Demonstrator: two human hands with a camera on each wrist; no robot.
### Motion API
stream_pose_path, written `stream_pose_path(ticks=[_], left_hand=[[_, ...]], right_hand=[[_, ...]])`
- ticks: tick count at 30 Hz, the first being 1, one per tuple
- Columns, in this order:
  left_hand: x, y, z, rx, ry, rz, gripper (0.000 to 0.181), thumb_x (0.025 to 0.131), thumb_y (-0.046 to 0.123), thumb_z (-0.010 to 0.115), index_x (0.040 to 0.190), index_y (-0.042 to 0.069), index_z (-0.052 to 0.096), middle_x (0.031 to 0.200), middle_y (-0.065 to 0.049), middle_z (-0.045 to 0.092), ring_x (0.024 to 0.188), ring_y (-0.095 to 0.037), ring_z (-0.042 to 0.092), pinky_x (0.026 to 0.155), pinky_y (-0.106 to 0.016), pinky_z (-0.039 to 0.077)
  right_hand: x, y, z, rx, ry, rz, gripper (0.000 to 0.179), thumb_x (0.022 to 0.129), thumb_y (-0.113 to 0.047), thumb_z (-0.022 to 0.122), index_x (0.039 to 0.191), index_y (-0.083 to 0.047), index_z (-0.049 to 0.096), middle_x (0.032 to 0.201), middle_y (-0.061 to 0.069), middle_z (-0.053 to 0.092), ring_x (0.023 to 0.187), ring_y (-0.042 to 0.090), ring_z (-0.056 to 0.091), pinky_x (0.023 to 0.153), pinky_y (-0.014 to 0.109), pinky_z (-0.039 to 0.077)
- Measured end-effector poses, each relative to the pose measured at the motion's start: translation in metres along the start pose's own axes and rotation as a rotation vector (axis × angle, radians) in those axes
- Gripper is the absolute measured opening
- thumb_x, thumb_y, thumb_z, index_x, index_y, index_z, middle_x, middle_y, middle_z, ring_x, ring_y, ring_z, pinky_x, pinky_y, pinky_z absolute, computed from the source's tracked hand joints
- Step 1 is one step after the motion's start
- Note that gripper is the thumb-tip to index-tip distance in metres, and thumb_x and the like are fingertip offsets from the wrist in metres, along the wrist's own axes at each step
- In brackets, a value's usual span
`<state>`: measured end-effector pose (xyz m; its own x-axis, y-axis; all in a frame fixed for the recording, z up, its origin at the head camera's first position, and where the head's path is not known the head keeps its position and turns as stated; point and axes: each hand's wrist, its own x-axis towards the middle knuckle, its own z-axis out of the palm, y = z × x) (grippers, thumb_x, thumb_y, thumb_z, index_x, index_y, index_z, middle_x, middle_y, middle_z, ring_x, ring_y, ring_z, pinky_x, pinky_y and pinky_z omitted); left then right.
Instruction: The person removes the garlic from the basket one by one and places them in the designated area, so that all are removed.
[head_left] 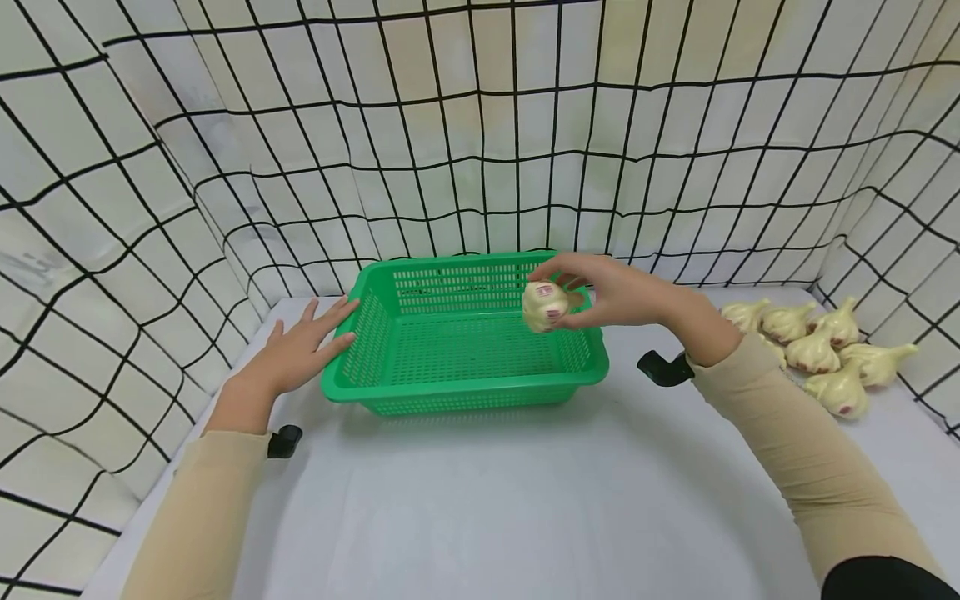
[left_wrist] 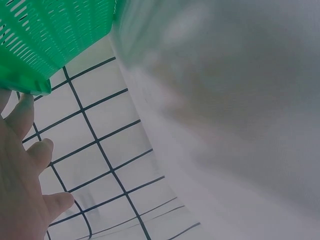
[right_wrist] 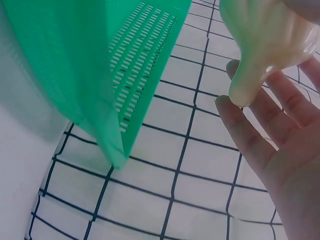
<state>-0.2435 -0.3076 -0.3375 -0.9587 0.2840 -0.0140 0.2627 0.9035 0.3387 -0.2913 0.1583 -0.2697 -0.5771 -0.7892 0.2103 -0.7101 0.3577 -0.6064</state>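
A green plastic basket (head_left: 480, 346) with slotted walls stands on the white table, and its inside shows bare. My left hand (head_left: 296, 350) rests with spread, fairly straight fingers against the left rim; in the left wrist view those fingers (left_wrist: 22, 117) meet the basket's edge. Over the basket's right end, my right hand (head_left: 618, 292) holds a garlic bulb (head_left: 542, 307) between thumb and fingers. The right wrist view catches this pale bulb (right_wrist: 272, 42) from its stem side, partly cut off by the frame.
Several more garlic bulbs (head_left: 813, 350) lie in a group on the table (head_left: 480, 500) at the right. Black grid netting (head_left: 480, 125) over white walls encloses the back and both sides. Black wrist mounts (head_left: 666, 368) stick out below both hands.
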Motion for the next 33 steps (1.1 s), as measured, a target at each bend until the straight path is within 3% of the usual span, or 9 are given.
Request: stream_pose_path(ticks=[7,17,25,33], left_hand=[[-0.001,0.001,-0.002,-0.006,0.000,-0.004,0.069,0.109,0.051,0.039,0.167,0.021,0.014,0.171,-0.011,0.008,0.154,-0.040,-0.013,0.111,-0.074,-0.015],[-0.002,0.001,-0.001,-0.007,-0.002,-0.003,0.069,0.109,0.051,0.038,0.167,0.021,0.014,0.171,-0.012,0.008,0.154,-0.041,-0.012,0.111,-0.074,-0.014],[-0.001,0.001,0.003,0.005,0.004,0.011,0.070,0.109,0.053,0.038,0.167,0.020,0.016,0.171,-0.013,0.011,0.154,-0.045,-0.009,0.110,-0.076,-0.013],[0.000,0.001,0.001,0.007,0.010,0.008,0.069,0.109,0.050,0.039,0.167,0.020,0.016,0.171,-0.013,0.010,0.154,-0.044,-0.010,0.110,-0.076,-0.013]], right_hand=[[-0.027,0.005,-0.005,-0.003,0.039,0.059,0.054,0.088,-0.015,0.082,0.137,-0.009,0.060,0.131,0.004,0.060,0.119,0.026,0.060,0.100,0.048,0.050],[-0.064,0.017,-0.013,-0.062,0.094,0.089,0.050,0.085,-0.015,0.087,0.131,-0.016,0.067,0.124,0.000,0.059,0.104,0.018,0.054,0.087,0.028,0.052],[-0.096,0.023,-0.020,-0.151,0.146,0.101,0.054,0.082,-0.012,0.088,0.131,-0.017,0.068,0.128,0.000,0.058,0.103,0.015,0.056,0.084,0.025,0.053],[-0.118,0.024,-0.029,-0.161,0.212,0.194,0.054,0.081,-0.012,0.089,0.130,-0.019,0.069,0.126,-0.006,0.058,0.098,0.014,0.059,0.082,0.022,0.051]])
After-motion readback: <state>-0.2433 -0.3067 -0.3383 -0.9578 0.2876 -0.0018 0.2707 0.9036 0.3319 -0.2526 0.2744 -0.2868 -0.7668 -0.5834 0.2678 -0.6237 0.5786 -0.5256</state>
